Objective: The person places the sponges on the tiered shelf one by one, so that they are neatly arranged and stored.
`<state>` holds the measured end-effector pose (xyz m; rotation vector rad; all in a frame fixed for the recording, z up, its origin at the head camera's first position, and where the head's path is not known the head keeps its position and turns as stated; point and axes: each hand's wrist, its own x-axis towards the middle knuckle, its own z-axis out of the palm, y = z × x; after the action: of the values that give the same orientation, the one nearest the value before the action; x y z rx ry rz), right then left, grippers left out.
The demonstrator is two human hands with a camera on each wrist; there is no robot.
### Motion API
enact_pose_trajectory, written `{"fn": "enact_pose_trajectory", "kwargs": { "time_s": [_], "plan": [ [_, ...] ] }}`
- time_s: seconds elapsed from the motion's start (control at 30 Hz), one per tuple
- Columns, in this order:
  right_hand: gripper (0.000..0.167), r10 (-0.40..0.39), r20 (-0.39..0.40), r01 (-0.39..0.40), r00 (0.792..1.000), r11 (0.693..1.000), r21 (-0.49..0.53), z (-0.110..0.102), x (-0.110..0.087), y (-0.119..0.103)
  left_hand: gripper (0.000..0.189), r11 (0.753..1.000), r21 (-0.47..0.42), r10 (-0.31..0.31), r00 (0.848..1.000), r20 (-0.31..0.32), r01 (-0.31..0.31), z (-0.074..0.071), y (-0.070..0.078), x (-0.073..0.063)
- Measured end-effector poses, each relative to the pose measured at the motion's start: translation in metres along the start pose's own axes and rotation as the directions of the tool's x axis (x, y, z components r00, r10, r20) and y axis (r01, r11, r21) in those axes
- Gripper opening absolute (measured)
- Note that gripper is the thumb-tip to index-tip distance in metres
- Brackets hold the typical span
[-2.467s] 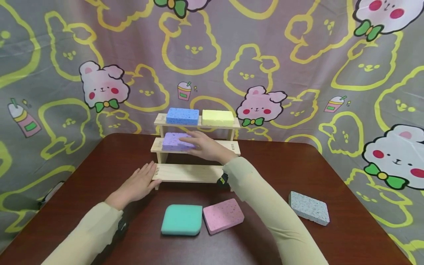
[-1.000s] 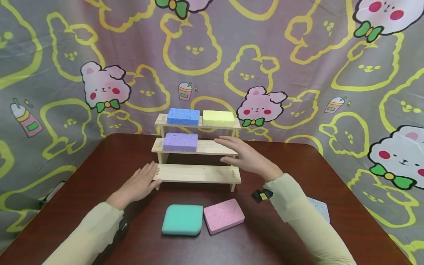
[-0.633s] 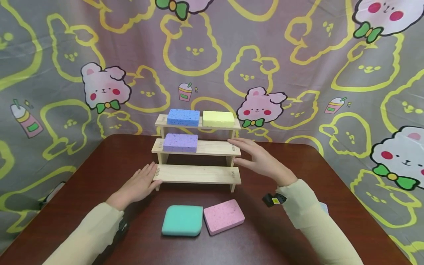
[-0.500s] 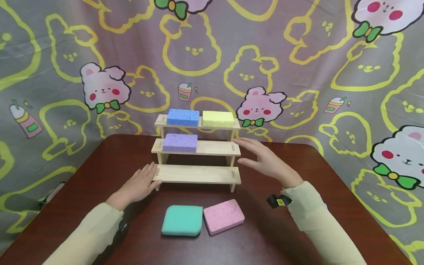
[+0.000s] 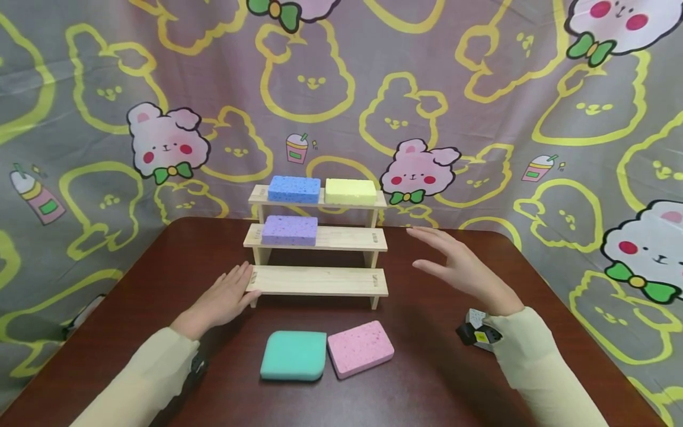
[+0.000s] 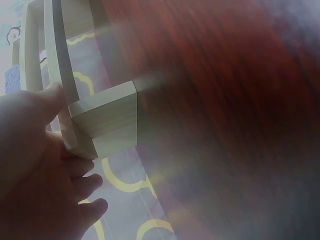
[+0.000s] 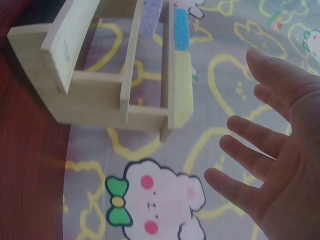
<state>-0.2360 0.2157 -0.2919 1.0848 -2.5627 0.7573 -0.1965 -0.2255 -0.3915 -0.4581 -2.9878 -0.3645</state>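
A three-step wooden shelf rack (image 5: 317, 280) stands on the table. My left hand (image 5: 221, 299) holds the left end of its lowest step; in the left wrist view the thumb lies against the board and the fingers reach past its end. To the rack's right my right hand (image 5: 461, 267) hovers with fingers spread, nothing in it. A speckled purple sponge (image 5: 290, 230) sits on the left of the middle step. The top step carries a blue sponge (image 5: 294, 188) and a yellow sponge (image 5: 350, 191), side by side.
In front of the rack lie a teal sponge (image 5: 293, 356) and a pink sponge (image 5: 361, 349), edges close together. A speckled grey sponge (image 5: 476, 317) at the right is mostly hidden behind the right wrist's camera. A patterned curtain (image 5: 341, 89) surrounds the table's back and sides.
My right hand has left the purple sponge on the middle step and moved right, past the rack's end. The left hand stays on the rack; the sponges have kept their places.
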Motion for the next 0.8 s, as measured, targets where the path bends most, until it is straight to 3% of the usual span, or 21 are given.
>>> {"fn": "enact_pose_trajectory", "kwargs": {
  "time_s": [0.43, 0.8],
  "plan": [
    [0.054, 0.093, -0.010, -0.093, 0.996, 0.995, -0.033, -0.013, -0.037, 0.020, 0.070, 0.999, -0.042, 0.030, 0.999, -0.045, -0.032, 0.002, -0.002, -0.001],
    [0.052, 0.188, 0.000, -0.188, 0.982, 0.982, -0.031, -0.018, -0.067, 0.034, 0.063, 1.000, 0.008, 0.000, 1.000, -0.007, 0.000, -0.002, 0.004, 0.000]
  ]
}}
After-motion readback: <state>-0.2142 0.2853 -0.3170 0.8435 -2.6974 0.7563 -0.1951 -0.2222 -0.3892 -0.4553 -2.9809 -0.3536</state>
